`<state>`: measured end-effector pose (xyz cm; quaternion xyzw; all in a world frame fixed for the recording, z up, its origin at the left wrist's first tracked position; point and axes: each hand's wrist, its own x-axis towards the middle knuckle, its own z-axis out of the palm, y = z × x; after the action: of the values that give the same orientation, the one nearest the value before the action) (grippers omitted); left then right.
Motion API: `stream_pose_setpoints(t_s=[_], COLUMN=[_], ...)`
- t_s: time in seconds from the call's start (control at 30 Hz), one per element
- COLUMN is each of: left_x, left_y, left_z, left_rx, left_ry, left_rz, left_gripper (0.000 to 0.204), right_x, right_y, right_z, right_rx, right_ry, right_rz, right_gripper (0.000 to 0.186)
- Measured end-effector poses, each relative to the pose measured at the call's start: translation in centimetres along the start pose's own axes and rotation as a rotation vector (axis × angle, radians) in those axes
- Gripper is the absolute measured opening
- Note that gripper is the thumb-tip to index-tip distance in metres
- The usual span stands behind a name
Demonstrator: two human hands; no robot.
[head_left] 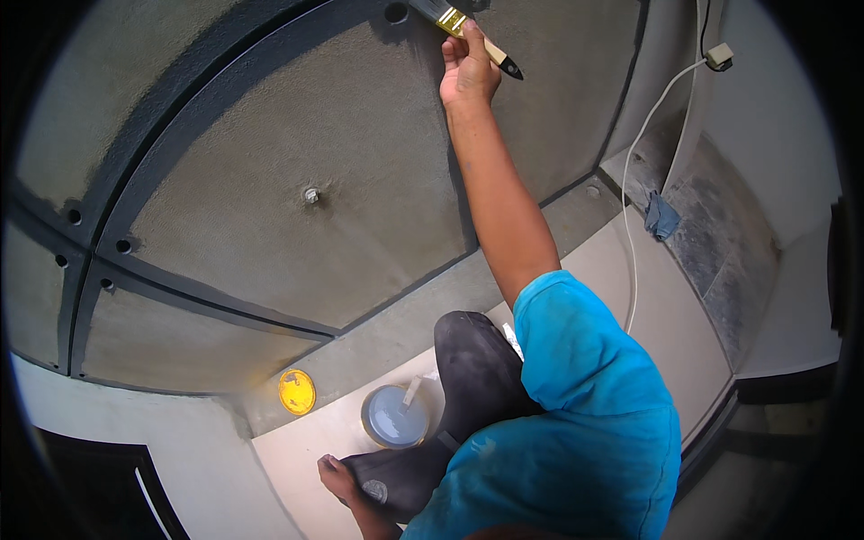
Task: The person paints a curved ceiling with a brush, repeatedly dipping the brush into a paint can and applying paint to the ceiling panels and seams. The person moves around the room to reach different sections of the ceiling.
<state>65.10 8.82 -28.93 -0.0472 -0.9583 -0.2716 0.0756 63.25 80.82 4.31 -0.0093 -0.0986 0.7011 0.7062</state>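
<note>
Clamped in the right hand (470,74), near the ferrule (452,19): flat paintbrush (455,22), up by the grey wall (360,135). Likely light, stiff-handled, soft-bristled, slippery if wet; best pinched there. Cannot tell the closure of the left hand (338,479), low beside the dark trousers (409,481).

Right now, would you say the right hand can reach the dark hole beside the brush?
Probably yes: the right hand holds the brush just right of the hole, and nothing visible blocks the way between them.

Right hand (470,79) with paintbrush (454,22) near grey wall (270,153)
</note>
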Motion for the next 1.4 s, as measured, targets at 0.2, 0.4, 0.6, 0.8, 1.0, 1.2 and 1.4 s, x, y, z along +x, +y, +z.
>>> stream_pose_setpoints(t_s=[0.2, 0.4, 0.6, 0.8, 1.0, 1.2, 1.4], left_x=[-0.2, 0.1, -0.1, 0.6, 0.9, 1.0, 6.0], left_y=[-0.4, -0.6, -0.5, -1.4, -2.2, -1.0, -6.9], left_z=[-0.9, -0.3, -0.6, 0.4, 0.8, 0.8, 2.9], left_rx=[0.074, 0.018, 0.033, 0.038, 0.032, 0.045, -0.174], left_ry=[-0.007, -0.015, -0.022, -0.012, -0.032, -0.070, -0.140], left_rz=[0.002, -0.003, -0.038, 0.016, -0.054, -0.025, -0.074], left_gripper=[0.018, 0.018, 0.018, 0.018, 0.020, 0.020, 0.024], right_x=[-3.3, -1.4, -3.1, -2.3, -7.5, -9.3, -20.7], right_y=[-2.6, 0.2, -1.8, 0.9, -5.1, -10.3, -8.2], right_z=[1.4, -1.4, -0.9, -4.1, -8.8, -12.9, -16.3], right_rx=[-0.072, -0.031, 0.020, 0.045, -0.310, -0.613, -0.927], right_ry=[-0.095, 0.003, -0.092, 0.054, -0.014, -0.099, -0.488], right_rz=[-0.105, 0.012, 0.018, 0.118, -0.045, -0.125, 0.466], right_gripper=[0.034, 0.027, 0.027, 0.037, 0.043, 0.032, 0.019])
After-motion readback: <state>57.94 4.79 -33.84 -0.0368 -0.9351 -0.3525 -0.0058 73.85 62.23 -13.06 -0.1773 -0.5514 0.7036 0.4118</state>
